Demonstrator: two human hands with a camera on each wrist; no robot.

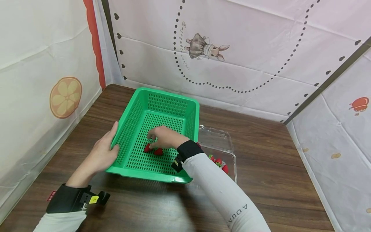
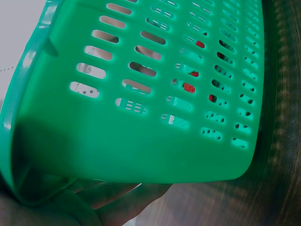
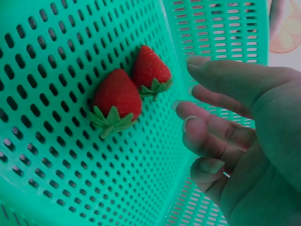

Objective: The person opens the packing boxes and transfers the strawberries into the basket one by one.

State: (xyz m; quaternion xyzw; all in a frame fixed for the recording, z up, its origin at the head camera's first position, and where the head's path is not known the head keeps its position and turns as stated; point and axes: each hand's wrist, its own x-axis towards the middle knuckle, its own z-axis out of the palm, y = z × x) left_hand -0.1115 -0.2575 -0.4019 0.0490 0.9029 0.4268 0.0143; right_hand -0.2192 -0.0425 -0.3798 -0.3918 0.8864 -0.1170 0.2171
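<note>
Inside the green basket (image 1: 150,112), two strawberries (image 1: 153,150) lie side by side on the holed floor near the front wall, with bare floor stretching behind them to the far wall, while the right hand (image 1: 165,137) hovers just over them, fingers loosely spread and holding nothing. Meanwhile the left hand (image 1: 104,151) lies flat against the basket's left rim, fingers straight, on the wooden table (image 1: 275,167). Only the right wrist view shows the berries untouched; only the head view shows the clear box (image 1: 220,151) with more strawberries just beside the basket's right wall.
</note>
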